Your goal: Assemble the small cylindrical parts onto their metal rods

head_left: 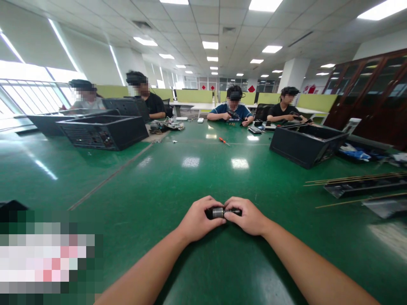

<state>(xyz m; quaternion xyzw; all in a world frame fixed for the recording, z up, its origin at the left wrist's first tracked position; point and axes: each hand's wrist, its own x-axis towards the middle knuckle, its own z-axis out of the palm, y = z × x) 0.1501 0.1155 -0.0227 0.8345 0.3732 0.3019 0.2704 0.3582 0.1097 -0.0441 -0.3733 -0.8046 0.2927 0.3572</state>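
Both hands meet over the green tabletop (pixel 203 178), close to me. Between them lies a short cylindrical part (pixel 218 212), black with a silver-grey metal band; its exact kind cannot be made out. My left hand (pixel 197 218) curls round its left end, thumb below and fingers above. At the right end, my right hand (pixel 249 217) pinches a dark piece in line with the band. Whether the two ends are one piece or two is hidden by the fingers.
Black computer cases (pixel 104 131) stand at the left, another case (pixel 307 142) at the right. An orange screwdriver (pixel 224 141) lies farther back. Thin rods (pixel 356 178) and a black channel (pixel 365 186) lie at right. Several people sit across the table, one at the centre (pixel 233 110).
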